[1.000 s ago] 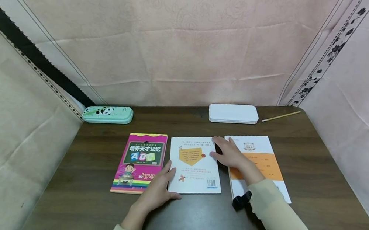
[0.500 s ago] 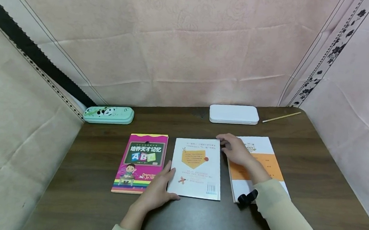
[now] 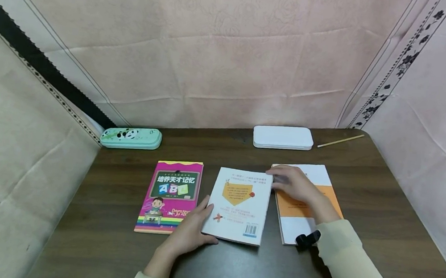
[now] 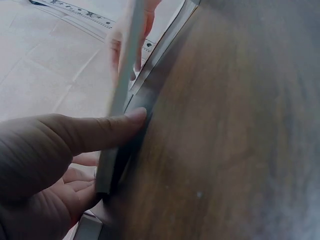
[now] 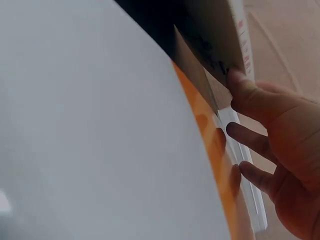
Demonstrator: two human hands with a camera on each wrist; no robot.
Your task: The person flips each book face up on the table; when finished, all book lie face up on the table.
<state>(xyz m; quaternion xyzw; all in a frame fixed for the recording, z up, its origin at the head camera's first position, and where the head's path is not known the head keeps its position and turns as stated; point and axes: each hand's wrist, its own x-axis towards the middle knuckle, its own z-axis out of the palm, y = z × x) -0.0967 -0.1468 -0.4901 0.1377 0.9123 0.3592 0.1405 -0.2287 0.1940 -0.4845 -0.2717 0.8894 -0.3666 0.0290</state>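
A white book [image 3: 234,218] with a yellow label and a barcode is tilted, its right side raised off the table. My right hand [image 3: 297,184] pinches its upper right corner; in the right wrist view the thumb [image 5: 250,97] lies on the underside, with two fingertips apart from the book. At the lower left corner my left hand [image 3: 190,232] holds the book, thumb by the bottom edge and fingers along the left side. The left wrist view shows the book's edge [image 4: 106,172] between thumb and fingers.
On the left lies a pink book [image 3: 165,216], partly behind my left hand. An orange and white book [image 3: 292,230] lies under my right forearm. Along the back are a green panda pencil case [image 3: 142,139], a white case [image 3: 282,138] and a thin yellow pencil [image 3: 339,141].
The white book has shifted slightly right, turned a little and lifted along its right side. My right hand moved off its right edge, then right and slightly down to its upper corner. The left hand stayed.
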